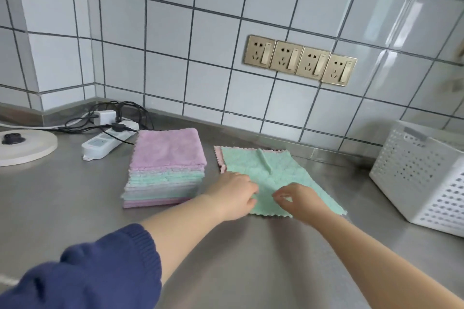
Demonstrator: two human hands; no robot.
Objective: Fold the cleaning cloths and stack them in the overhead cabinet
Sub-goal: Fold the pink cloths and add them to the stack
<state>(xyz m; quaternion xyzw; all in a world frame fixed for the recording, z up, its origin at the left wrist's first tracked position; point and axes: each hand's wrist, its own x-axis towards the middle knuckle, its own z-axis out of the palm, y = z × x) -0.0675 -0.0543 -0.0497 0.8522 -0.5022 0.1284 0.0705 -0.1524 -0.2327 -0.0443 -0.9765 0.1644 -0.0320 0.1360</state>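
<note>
Already, a tall folded stack point(165, 168) of pink and mint cloths is standing at the centre of the steel tabletop point(75, 208), so most of the folding looks done; the cabinet stacking seems not yet begun. One mint cloth point(271, 170) is lying unfolded just right of the stack, plush, zigzag-edged, a ridge running down its middle, a pink edge peeking out beneath. The left hand point(236, 195) is resting on its near left part, fingers curled. The right hand point(298, 198) is pinching the fabric near the front edge.
</note>
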